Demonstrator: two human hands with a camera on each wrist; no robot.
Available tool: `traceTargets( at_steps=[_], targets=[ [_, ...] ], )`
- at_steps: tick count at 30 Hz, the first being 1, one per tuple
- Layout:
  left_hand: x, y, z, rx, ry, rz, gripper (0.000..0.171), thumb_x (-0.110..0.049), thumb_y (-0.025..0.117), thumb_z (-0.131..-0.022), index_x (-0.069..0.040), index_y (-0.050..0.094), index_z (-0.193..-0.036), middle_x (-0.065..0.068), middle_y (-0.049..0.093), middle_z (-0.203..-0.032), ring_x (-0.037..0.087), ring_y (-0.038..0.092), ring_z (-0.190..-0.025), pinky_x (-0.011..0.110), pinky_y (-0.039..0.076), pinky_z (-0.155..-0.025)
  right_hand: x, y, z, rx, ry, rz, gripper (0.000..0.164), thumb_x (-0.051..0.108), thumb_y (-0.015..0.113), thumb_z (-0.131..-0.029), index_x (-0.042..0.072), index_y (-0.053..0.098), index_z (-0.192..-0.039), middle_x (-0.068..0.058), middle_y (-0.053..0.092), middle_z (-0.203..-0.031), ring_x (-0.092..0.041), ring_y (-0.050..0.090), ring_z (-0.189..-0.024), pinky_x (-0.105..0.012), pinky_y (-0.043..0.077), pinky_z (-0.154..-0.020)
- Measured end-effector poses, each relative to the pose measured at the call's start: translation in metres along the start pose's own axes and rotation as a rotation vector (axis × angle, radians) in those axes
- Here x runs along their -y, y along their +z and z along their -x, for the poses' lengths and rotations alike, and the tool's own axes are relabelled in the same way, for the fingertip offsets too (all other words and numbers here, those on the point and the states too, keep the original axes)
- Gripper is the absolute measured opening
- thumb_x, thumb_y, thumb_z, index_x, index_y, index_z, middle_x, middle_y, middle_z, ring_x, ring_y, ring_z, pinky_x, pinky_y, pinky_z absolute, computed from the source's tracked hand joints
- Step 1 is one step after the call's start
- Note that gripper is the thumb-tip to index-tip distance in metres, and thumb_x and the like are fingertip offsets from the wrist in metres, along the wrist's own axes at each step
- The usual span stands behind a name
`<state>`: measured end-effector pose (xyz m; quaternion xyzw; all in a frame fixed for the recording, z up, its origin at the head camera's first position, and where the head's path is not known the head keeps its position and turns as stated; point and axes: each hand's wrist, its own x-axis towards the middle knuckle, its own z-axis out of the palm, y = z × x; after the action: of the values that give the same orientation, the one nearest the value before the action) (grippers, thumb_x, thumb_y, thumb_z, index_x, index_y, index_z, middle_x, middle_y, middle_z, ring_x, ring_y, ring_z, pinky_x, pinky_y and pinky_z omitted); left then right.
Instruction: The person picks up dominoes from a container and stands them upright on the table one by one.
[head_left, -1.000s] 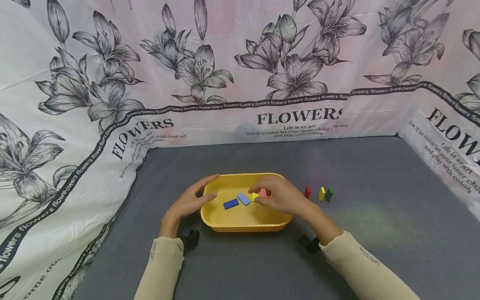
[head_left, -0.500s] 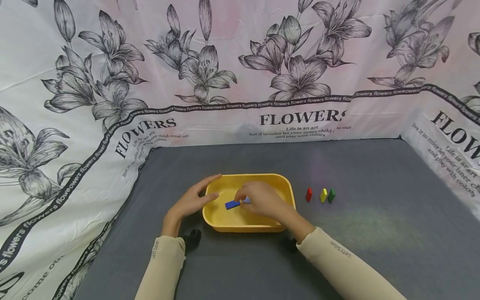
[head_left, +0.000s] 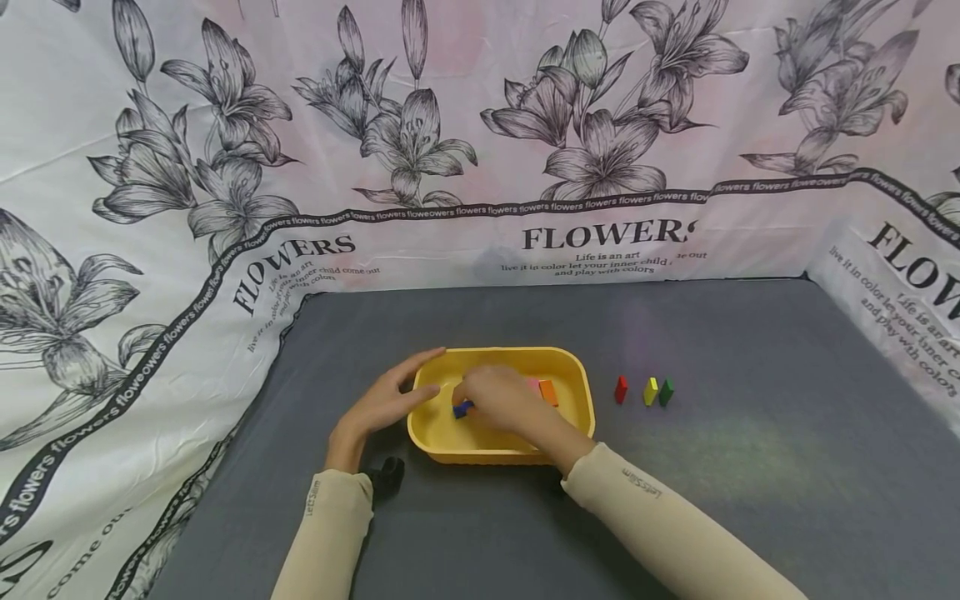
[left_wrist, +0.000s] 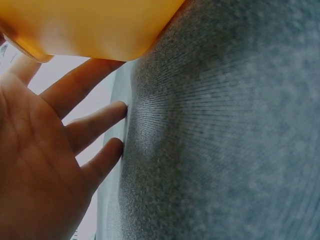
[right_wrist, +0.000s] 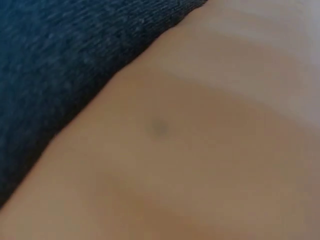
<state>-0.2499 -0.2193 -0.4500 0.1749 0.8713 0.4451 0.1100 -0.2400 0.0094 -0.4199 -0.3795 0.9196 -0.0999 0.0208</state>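
Observation:
In the head view my right hand [head_left: 498, 398] reaches into the yellow tub [head_left: 487, 458]. Its curled fingers pinch the dark blue block [head_left: 459, 411] near the tub's left side and cover part of it. Behind that hand an orange block [head_left: 549, 392] and part of a pink block [head_left: 534, 384] show on the tub floor. My left hand [head_left: 386, 404] rests at the tub's left end, thumb over the rim, fingers spread along the outside. The left wrist view shows those fingers [left_wrist: 95, 125] extended beside the tub wall. Mostly blurred skin fills the right wrist view.
Right of the tub, a red block [head_left: 621, 389], a yellow block [head_left: 650, 391] and a green block [head_left: 667, 392] stand upright on the grey tabletop [head_left: 750, 467]. A flower-printed cloth [head_left: 450, 242] rises behind the table and on both sides.
My right hand has moved left inside the tub, from the yellow and pink blocks past the light blue block to the dark blue one. My left hand keeps its place.

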Motion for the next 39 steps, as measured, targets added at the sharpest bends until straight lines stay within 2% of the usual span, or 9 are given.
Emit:
traceTargets(
  at_steps=[2,8,16,21,24,27,31,35,39],
  targets=[
    [-0.001,0.0,0.0,-0.002,-0.003,0.0,0.058,-0.036,0.065,-0.1,-0.045,0.042,-0.152,-0.006,0.037,-0.164,0.03,0.036,-0.152,0.06,0.03,-0.122,0.001,0.002,-0.002,0.009,-0.007,0.028,0.02,0.004,0.076,-0.087,0.023,0.08,-0.094,0.006,0.065,-0.082,-0.01,0.051,-0.072,-0.026,0.043,-0.065],
    [-0.001,0.0,0.001,-0.003,0.002,0.0,0.058,-0.037,0.065,-0.099,-0.045,0.042,-0.152,-0.006,0.037,-0.164,0.029,0.036,-0.151,0.06,0.03,-0.122,0.002,0.005,-0.005,0.021,0.004,0.05,0.022,0.005,0.075,-0.089,0.024,0.08,-0.099,0.007,0.069,-0.088,-0.01,0.052,-0.073,-0.026,0.045,-0.066],
    [-0.002,-0.001,0.002,0.003,0.036,-0.005,0.06,-0.035,0.064,-0.1,-0.04,0.041,-0.155,-0.003,0.037,-0.164,0.032,0.037,-0.151,0.061,0.031,-0.121,0.009,0.0,-0.007,0.094,0.051,0.08,0.017,0.008,0.07,-0.093,0.021,0.078,-0.101,0.005,0.058,-0.078,-0.012,0.048,-0.067,-0.027,0.041,-0.063],
    [0.0,0.0,0.002,0.005,0.026,-0.004,0.059,-0.036,0.064,-0.1,-0.043,0.04,-0.154,-0.006,0.037,-0.164,0.03,0.037,-0.151,0.061,0.031,-0.121,0.013,-0.001,-0.01,0.136,0.074,0.098,0.014,0.009,0.069,-0.095,0.021,0.076,-0.098,0.003,0.055,-0.073,-0.012,0.045,-0.064,-0.026,0.038,-0.06],
    [0.0,0.0,0.001,0.007,0.018,0.003,0.059,-0.04,0.065,-0.099,-0.046,0.04,-0.153,-0.007,0.037,-0.163,0.029,0.037,-0.151,0.06,0.031,-0.121,0.014,-0.001,-0.011,0.138,0.087,0.095,0.014,0.011,0.07,-0.094,0.022,0.077,-0.102,0.005,0.063,-0.08,-0.011,0.049,-0.067,-0.026,0.042,-0.062],
    [0.001,0.0,0.001,0.009,0.023,0.003,0.059,-0.043,0.064,-0.099,-0.045,0.04,-0.153,-0.006,0.037,-0.164,0.03,0.037,-0.151,0.061,0.031,-0.121,0.014,-0.001,-0.011,0.135,0.101,0.091,0.019,0.011,0.073,-0.093,0.023,0.077,-0.107,0.007,0.072,-0.095,-0.011,0.057,-0.076,-0.027,0.05,-0.069],
    [0.001,0.0,0.001,0.01,0.02,0.011,0.059,-0.042,0.064,-0.099,-0.045,0.04,-0.153,-0.006,0.037,-0.164,0.03,0.037,-0.151,0.06,0.032,-0.12,0.015,0.0,-0.011,0.138,0.112,0.095,0.025,0.01,0.074,-0.091,0.025,0.078,-0.111,0.008,0.076,-0.106,-0.011,0.063,-0.084,-0.03,0.056,-0.076],
    [0.0,0.0,0.002,0.01,0.016,0.018,0.059,-0.038,0.065,-0.1,-0.046,0.041,-0.152,-0.007,0.037,-0.164,0.029,0.039,-0.15,0.059,0.033,-0.12,0.014,0.0,-0.011,0.147,0.103,0.104,0.025,0.01,0.074,-0.091,0.026,0.079,-0.11,0.008,0.075,-0.103,-0.01,0.061,-0.081,-0.03,0.056,-0.074],
    [0.001,0.0,0.002,0.007,0.019,0.014,0.059,-0.035,0.065,-0.1,-0.045,0.041,-0.153,-0.006,0.038,-0.164,0.03,0.039,-0.15,0.06,0.033,-0.12,0.013,0.0,-0.01,0.149,0.092,0.097,0.018,0.011,0.072,-0.092,0.024,0.078,-0.102,0.008,0.069,-0.087,-0.011,0.054,-0.074,-0.028,0.048,-0.066]
  ],
)
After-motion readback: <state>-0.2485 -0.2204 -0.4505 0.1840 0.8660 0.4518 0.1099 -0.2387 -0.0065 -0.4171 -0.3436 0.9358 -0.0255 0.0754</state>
